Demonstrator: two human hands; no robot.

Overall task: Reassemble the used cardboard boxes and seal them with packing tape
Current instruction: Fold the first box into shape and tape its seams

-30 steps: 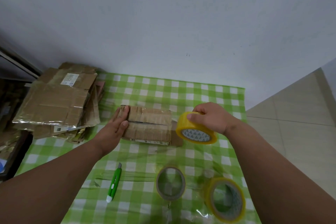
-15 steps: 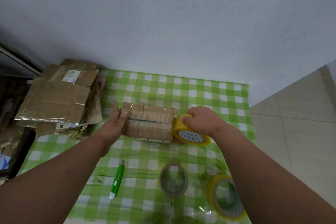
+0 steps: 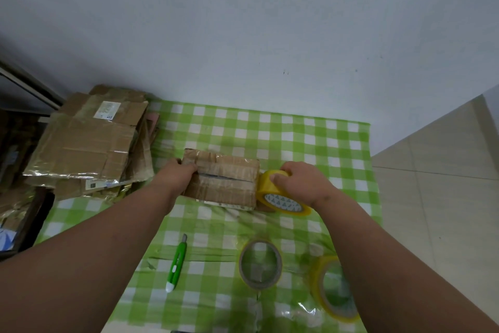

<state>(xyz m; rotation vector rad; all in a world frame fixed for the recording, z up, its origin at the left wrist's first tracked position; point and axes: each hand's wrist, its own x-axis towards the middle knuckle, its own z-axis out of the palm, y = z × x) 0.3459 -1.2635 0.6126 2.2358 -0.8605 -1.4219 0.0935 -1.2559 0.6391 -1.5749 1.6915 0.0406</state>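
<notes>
A small, worn cardboard box (image 3: 224, 180) sits on the green checked tablecloth, its top flaps closed with a seam along the middle. My left hand (image 3: 176, 174) grips its left end, fingers curled over the top edge. My right hand (image 3: 299, 184) holds a yellow tape roll (image 3: 280, 197) pressed against the box's right end.
A stack of flattened cardboard boxes (image 3: 86, 143) lies at the table's left. Near me are a green utility knife (image 3: 176, 262), a clear tape roll (image 3: 260, 263) and another yellow tape roll (image 3: 334, 289). The wall is close behind; the table's right edge (image 3: 374, 170) drops to tiled floor.
My right hand has lowered the yellow tape roll from above the table down against the box's right end. My left hand has curled more firmly over the box's left end.
</notes>
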